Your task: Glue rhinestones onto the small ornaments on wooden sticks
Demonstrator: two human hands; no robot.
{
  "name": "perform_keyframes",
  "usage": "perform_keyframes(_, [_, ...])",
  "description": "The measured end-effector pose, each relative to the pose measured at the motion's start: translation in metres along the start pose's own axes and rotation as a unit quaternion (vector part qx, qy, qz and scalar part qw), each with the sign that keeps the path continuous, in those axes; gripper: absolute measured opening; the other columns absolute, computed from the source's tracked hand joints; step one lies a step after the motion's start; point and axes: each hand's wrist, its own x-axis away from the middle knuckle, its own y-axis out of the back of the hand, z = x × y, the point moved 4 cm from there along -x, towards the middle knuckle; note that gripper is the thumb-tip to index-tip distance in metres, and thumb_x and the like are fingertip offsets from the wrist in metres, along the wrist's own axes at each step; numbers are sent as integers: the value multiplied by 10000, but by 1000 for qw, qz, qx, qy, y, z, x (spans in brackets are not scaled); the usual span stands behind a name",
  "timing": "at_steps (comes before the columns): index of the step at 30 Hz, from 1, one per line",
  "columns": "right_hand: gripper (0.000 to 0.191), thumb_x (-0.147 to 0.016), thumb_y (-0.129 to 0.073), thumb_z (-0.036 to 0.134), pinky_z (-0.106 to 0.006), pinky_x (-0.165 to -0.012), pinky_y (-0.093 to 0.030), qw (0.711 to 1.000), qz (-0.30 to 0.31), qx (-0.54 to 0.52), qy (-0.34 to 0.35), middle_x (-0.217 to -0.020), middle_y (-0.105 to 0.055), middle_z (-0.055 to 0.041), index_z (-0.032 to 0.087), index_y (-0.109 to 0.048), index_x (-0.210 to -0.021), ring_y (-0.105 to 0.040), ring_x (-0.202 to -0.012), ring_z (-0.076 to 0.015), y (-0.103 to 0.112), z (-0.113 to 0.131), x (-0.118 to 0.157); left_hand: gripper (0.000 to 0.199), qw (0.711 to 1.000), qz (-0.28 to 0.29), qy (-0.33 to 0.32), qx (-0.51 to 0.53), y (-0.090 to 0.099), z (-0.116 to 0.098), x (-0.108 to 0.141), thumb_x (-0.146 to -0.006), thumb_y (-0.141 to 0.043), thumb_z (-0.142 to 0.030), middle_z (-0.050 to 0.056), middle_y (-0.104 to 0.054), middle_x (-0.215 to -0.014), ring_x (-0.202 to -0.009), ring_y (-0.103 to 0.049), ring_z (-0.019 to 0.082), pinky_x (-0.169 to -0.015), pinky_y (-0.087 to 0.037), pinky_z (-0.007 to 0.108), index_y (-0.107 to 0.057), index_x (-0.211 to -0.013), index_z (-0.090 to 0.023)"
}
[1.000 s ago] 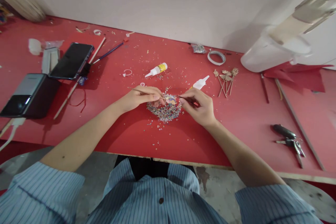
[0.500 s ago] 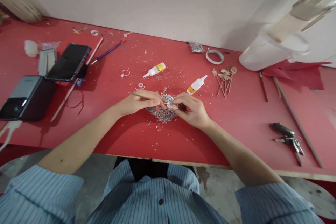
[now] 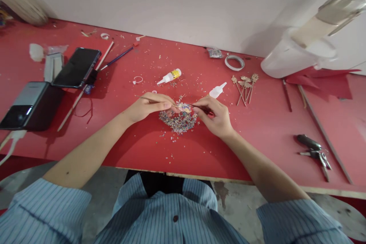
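Observation:
My left hand [image 3: 153, 107] is closed around a thin wooden stick [image 3: 145, 99]. At the stick's right end is a small pale piece [image 3: 185, 107] dotted with shiny, colourful bits; its exact shape is too small to make out. My right hand [image 3: 215, 116] pinches a thin dark tool [image 3: 195, 106], like tweezers, its tip close to the decorated piece. Below both hands lies a loose pile of glittering gems [image 3: 180, 122] on the red table [image 3: 148, 145]. A white glue bottle [image 3: 217, 90] is just beyond my right hand, partly hidden by it.
A second glue bottle [image 3: 169, 76] lies farther back. To the right are sticks with wooden cut-outs [image 3: 244, 84], a tape roll [image 3: 234, 62], a white pitcher [image 3: 281, 59] and keys [image 3: 316, 152]. A phone [image 3: 76, 68] and a power bank [image 3: 31, 106] occupy the left.
My right hand has drawn slightly right, away from the decorated piece, and the dark tool shows more clearly. My left hand has shifted a little left and up, still holding the stick.

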Motion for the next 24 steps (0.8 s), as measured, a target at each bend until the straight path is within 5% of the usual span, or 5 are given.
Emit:
perform_keyframes(5, [182,-939,-488,336,-229,-507,-359,986,-6,-114,-121,-686,-497,18,187,-593,-928,-423,-556,-76,-2,-4,3,219,1000,5,2,-16,-1,1,1,-902,-554,-275,81,-710,-1009,-806,-646,141,-732,-514,253,-758,-917,-198])
perform_keyframes(9, [207,-917,-525,383,-222,-480,-303,960,49,-204,-185,-651,-416,42,182,-572,-940,-354,-536,-67,-12,0,4,229,1000,10,-1,-23,-5,-1,1,-917,-532,-274,72,-696,-1047,-847,-649,139,-740,-516,245,-750,-942,-207])
perform_keyframes(15, [253,-895,-569,361,-216,-467,-260,931,75,-286,-212,-593,-346,67,185,-472,-741,-315,-514,-56,-20,2,5,201,996,16,-5,-84,-9,-3,0,-902,-553,-267,64,-703,-999,-838,-655,133,-717,-523,225,-733,-941,-187])
perform_keyframes(24, [271,-903,-565,351,-224,-467,-238,918,102,-320,-211,-564,-318,78,181,-468,-716,-290,-495,-49,-18,0,4,176,992,-27,71,-96,-4,5,-3,-779,-701,-287,35,-744,-829,-749,-691,132,-682,-545,201,-714,-904,-165])
